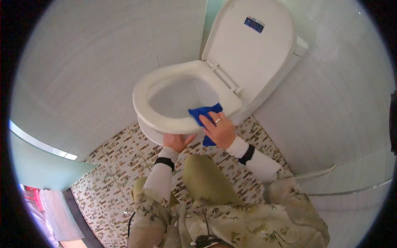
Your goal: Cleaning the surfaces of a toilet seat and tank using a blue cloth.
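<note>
A white toilet seat (155,119) is in front of me, with the toilet lid (248,46) raised behind it. My right hand (220,130) presses a blue cloth (198,113) onto the near right part of the seat; one end of the cloth hangs over the outer edge. My left hand (176,142) is at the seat's near edge, its fingertips hidden beneath the rim, so its hold on the seat cannot be made out fully. Below the seat, part of the toilet bowl's outer rim (149,133) shows.
Grey wall panels (93,77) stand close on the left, and another wall (325,108) is on the right. The toilet tank (279,77) is behind the lid. Patterned mosaic tiles (108,173) cover the floor. A glass panel (46,164) and dark threshold (80,214) lie at lower left.
</note>
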### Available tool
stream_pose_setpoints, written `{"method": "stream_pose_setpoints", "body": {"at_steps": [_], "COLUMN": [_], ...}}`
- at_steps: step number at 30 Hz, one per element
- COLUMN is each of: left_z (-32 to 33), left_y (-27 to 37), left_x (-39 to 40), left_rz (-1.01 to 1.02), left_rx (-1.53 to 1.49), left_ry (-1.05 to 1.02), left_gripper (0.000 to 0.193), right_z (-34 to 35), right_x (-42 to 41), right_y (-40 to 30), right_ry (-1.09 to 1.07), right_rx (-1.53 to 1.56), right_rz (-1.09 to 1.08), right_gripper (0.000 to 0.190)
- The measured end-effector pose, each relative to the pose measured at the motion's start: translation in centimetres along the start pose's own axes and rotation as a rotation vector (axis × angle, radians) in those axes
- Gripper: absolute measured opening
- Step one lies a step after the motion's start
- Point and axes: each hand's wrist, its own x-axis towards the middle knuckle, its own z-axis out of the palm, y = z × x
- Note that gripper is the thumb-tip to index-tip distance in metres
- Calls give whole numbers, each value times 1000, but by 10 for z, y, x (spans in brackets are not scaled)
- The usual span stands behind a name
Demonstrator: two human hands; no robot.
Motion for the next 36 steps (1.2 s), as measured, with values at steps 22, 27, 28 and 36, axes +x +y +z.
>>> {"method": "stream_pose_setpoints", "body": {"at_steps": [22,27,28,36], "left_z": [-15,-11,-11,-9], "left_y": [3,2,1,1], "left_x": [11,8,9,8], "left_rz": [-29,4,1,-30], "left_rx": [30,26,24,8], "left_ry": [-127,-62,-48,-95], "left_gripper": [48,48,48,48], "right_z": [-106,-130,-133,-173], "right_x": [56,83,90,115], "right_y": [152,148,149,166], "right_ry": [428,48,50,-82], "right_rx": [-543,-596,-597,-590], "right_rz": [578,733,732,671], "right_gripper": [37,36,36,36]}}
